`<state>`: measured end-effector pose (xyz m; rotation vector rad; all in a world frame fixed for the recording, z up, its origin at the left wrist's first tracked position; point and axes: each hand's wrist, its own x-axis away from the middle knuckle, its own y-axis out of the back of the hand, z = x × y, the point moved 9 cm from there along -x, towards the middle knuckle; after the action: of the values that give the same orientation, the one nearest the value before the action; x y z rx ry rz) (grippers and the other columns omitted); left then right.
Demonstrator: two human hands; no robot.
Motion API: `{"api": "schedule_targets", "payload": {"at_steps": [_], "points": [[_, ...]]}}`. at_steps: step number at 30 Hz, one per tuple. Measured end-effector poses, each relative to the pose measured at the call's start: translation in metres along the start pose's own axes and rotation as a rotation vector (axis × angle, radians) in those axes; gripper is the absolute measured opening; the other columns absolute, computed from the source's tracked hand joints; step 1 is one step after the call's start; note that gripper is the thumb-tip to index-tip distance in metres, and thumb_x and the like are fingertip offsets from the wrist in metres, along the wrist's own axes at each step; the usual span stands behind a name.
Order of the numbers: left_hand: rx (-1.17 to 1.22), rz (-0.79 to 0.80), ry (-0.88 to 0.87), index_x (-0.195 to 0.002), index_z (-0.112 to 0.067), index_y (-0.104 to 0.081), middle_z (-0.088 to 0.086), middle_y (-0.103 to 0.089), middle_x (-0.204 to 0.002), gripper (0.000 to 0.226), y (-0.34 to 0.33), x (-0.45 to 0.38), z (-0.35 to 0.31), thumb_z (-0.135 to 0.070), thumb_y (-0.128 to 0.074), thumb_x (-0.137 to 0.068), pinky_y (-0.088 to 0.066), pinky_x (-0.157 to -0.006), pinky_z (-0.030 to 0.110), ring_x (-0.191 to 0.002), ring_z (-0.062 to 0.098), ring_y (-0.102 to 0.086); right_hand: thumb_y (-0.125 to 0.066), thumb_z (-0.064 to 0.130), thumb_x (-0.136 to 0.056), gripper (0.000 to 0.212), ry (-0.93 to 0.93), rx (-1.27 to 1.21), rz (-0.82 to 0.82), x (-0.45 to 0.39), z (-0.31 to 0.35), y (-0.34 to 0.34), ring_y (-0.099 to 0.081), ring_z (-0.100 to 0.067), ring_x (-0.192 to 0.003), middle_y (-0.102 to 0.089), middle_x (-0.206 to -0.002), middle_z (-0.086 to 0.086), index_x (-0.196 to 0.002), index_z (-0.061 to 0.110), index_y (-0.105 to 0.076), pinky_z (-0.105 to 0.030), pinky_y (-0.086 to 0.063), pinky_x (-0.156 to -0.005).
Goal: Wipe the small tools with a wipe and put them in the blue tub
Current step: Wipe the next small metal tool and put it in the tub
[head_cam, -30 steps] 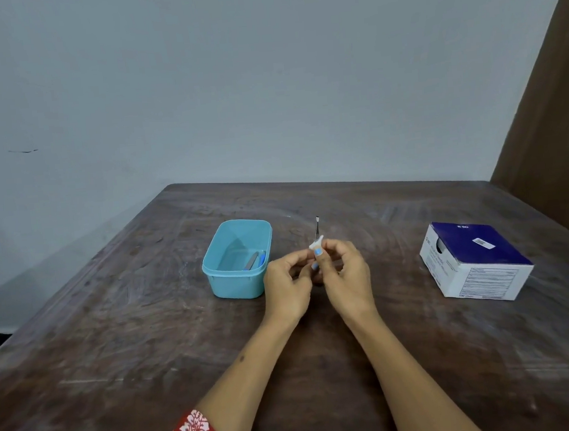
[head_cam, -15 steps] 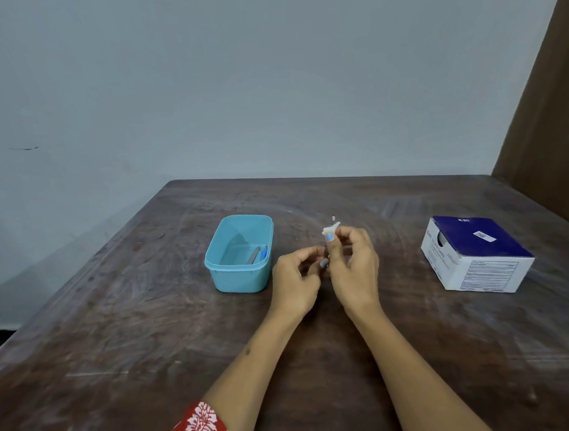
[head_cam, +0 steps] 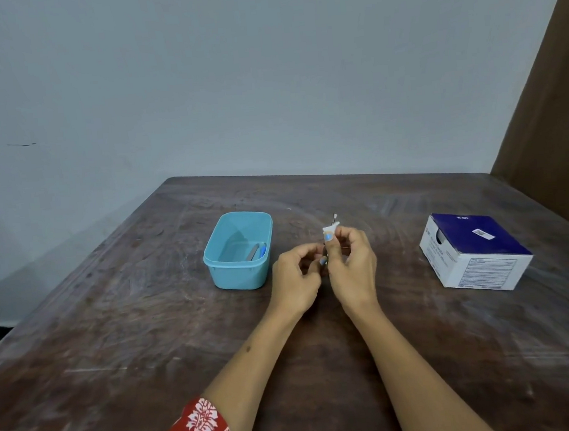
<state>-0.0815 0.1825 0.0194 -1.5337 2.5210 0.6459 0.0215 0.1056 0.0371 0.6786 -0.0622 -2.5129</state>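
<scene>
Just right of the blue tub [head_cam: 238, 250], the right hand [head_cam: 349, 264] pinches a white wipe [head_cam: 330, 229] around a thin tool [head_cam: 334, 217]. The left hand [head_cam: 297, 277] pinches the tool's lower end with curled fingers [head_cam: 308, 252].

The tub [head_cam: 238, 251] sits on the table [head_cam: 113, 316] — two small tools [head_cam: 258, 251] lie in it. Just right of the tub are both hands [head_cam: 325, 270]. Far right of the tub sits a box [head_cam: 475, 252].
</scene>
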Motion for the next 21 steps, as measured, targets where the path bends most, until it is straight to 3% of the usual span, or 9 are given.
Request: {"api": "schedule_targets", "payload": {"at_steps": [3,10,13,15,17,21], "points": [[0.016,-0.011,0.003,-0.102,-0.013,-0.070,-0.001,-0.072,-0.093,0.022,0.001,0.000,-0.002,-0.003,-0.061,-0.084,-0.057,-0.080,0.031,-0.088,0.008,-0.067,-0.055,0.019,-0.092,0.009,-0.009,-0.016,0.003,0.000,-0.003,-0.003,-0.059,-0.022,-0.093,-0.055,-0.099,0.005,-0.099,0.015,-0.059,-0.046,-0.051,-0.082],[0.160,-0.073,0.030,-0.102,-0.007,-0.070,0.006,-0.073,-0.092,0.023,0.008,-0.001,0.002,0.004,-0.057,-0.086,-0.057,-0.079,0.032,-0.087,0.014,-0.069,-0.060,0.012,-0.088,0.007,0.015,0.024,0.080,0.003,0.003,-0.010,-0.059,-0.016,-0.090,-0.060,-0.096,0.000,-0.095,0.013,-0.063,-0.042,-0.051,-0.082],[0.172,-0.021,0.031,-0.100,-0.005,-0.070,0.006,-0.072,-0.093,0.021,0.002,-0.001,-0.001,0.004,-0.058,-0.086,-0.056,-0.077,0.025,-0.088,0.014,-0.068,-0.062,0.012,-0.087,0.007,0.068,-0.020,-0.033,0.003,0.013,0.005,-0.058,-0.015,-0.090,-0.058,-0.093,0.001,-0.094,0.012,-0.063,-0.029,-0.050,-0.080],[0.167,0.022,0.031,-0.102,-0.005,-0.070,0.007,-0.072,-0.095,0.021,-0.003,0.000,0.000,0.002,-0.059,-0.086,-0.057,-0.079,0.029,-0.090,0.014,-0.068,-0.062,0.014,-0.088,0.007,0.082,-0.048,-0.093,0.003,0.016,0.013,-0.058,-0.015,-0.091,-0.058,-0.094,0.002,-0.095,0.011,-0.063,-0.017,-0.046,-0.077],[0.159,0.014,0.030,-0.103,-0.006,-0.070,0.007,-0.073,-0.095,0.021,-0.003,0.001,0.001,0.001,-0.059,-0.086,-0.057,-0.079,0.032,-0.091,0.014,-0.068,-0.063,0.016,-0.087,0.007,0.060,-0.064,-0.075,0.002,0.013,0.012,-0.059,-0.015,-0.091,-0.059,-0.094,0.003,-0.094,0.014,-0.063,-0.022,-0.049,-0.078],[0.190,-0.058,0.036,-0.104,-0.005,-0.069,0.007,-0.072,-0.094,0.023,0.007,0.000,-0.001,0.004,-0.057,-0.087,-0.056,-0.074,0.022,-0.086,0.012,-0.069,-0.067,0.020,-0.084,0.007,-0.004,-0.042,0.049,0.002,0.003,-0.004,-0.063,-0.012,-0.082,-0.065,-0.090,0.001,-0.085,0.026,-0.062,-0.039,-0.055,-0.076]]}}
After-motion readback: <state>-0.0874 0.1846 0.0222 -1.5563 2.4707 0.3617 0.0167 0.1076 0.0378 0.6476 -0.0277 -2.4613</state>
